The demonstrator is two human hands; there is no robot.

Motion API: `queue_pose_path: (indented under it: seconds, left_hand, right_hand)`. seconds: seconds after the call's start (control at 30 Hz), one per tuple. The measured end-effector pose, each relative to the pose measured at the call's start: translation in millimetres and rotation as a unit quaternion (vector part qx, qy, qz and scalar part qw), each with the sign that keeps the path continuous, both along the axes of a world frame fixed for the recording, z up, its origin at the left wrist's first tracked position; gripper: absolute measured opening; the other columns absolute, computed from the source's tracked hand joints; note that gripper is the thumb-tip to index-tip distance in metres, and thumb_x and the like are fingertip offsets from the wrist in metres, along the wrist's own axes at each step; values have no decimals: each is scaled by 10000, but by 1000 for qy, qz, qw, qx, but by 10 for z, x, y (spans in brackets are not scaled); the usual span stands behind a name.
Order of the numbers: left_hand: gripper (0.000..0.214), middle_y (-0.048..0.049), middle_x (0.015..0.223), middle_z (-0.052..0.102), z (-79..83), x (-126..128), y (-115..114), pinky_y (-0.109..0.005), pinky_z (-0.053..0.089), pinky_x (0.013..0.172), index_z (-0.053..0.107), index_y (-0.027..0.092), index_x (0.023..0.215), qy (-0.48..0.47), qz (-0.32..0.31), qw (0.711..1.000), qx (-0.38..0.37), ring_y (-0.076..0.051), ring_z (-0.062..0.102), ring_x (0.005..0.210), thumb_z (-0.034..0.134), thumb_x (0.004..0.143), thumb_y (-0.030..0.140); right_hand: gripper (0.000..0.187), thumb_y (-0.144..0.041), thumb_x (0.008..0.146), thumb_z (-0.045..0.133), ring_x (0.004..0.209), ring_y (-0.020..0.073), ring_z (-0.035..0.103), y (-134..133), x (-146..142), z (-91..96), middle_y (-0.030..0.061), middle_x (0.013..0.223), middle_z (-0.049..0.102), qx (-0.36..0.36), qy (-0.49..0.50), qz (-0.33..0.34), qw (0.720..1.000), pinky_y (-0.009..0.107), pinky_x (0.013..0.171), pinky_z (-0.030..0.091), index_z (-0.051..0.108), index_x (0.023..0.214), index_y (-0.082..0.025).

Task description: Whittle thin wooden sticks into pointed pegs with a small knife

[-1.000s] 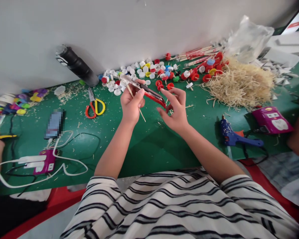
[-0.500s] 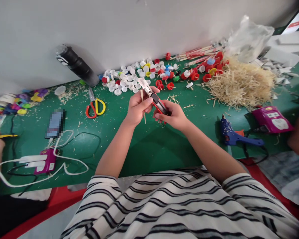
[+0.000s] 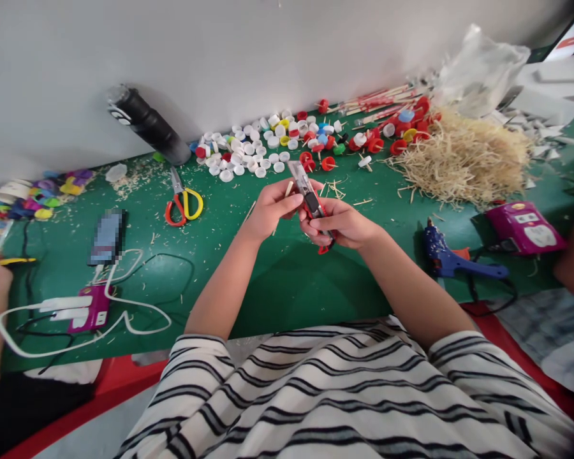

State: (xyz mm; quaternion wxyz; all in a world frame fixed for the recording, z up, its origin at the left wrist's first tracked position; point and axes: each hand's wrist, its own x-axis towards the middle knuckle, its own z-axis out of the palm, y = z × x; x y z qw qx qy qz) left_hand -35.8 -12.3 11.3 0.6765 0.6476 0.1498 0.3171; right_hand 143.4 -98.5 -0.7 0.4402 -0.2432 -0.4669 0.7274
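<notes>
left hand point(image 3: 270, 213): fingers pinched shut on stick point(image 3: 289, 187) | right hand point(image 3: 347, 224): open a second ago, fingers now wrapped shut on cutter point(image 3: 309, 194), taken over from left | cutter: above mid desk point(image 3: 287, 280), near side of caps point(image 3: 249, 153), blade beside stick; cutting grip looks set

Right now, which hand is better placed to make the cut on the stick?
Right, likely. The right hand grips the knife, blade end by the stick, which the left hand pinches.
</notes>
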Motion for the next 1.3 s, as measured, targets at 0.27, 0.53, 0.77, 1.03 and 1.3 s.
queue_pose_path:
  seconds: [0.27,0.53,0.77,1.03,1.3]
  left_hand:
    - [456,49,602,465,105,44,-17,-182,284,410,748,175,880,-80,116,985,-99,-19,309,417,652,904,621]
    - [566,44,511,463,123,79,-4,-193,248,388,694,176,756,-77,177,968,-163,-28,293,368,498,980,657]
    - [621,48,485,428,148,88,-12,-188,235,387,661,172,716,-82,195,961,-176,-26,276,365,456,977,697]
    - [651,70,469,273,145,69,3,-199,224,392,523,189,610,-96,201,959,-176,-42,224,371,390,998,693]
    - [654,60,512,271,169,22,23,-222,253,398,463,203,602,-85,203,960,-174,-61,256,405,381,979,731]
  right_hand:
    - [418,-527,836,773,506,94,473,-11,-27,55,-53,635,490,-60,17,-74,995,250,466,360,496,802,-216]
    - [397,-428,786,830,479,58,360,24,-62,49,-90,605,404,-82,-2,-184,980,233,445,280,495,841,-223]
    - [583,-609,739,844,434,44,260,-1,-63,57,-101,536,307,-90,-40,-218,971,246,411,208,397,677,-240]
    - [648,-722,709,809,399,42,271,-23,-162,55,-106,514,346,-78,-119,-245,959,239,373,192,352,691,-264]
    - [508,-611,855,694,467,70,310,-53,-202,20,-84,525,363,0,-327,-228,917,267,464,255,367,697,-256]
